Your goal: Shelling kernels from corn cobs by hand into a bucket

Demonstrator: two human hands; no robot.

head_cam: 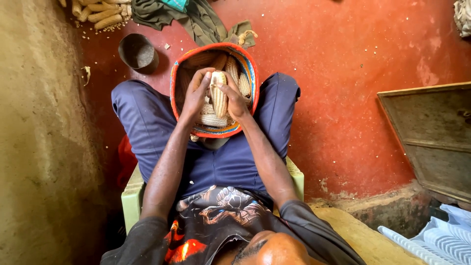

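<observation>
Pale yellow corn cob; orange-rimmed, blue-banded woven basket; red floor.

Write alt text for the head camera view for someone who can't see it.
Seen from above, a seated person holds one pale corn cob upright between the left hand and right hand over a woven basket of cobs between the knees. A small metal bowl and more bare cobs lie on the red floor.

Red floor, metal bowl, cob pile, green cloth
</observation>
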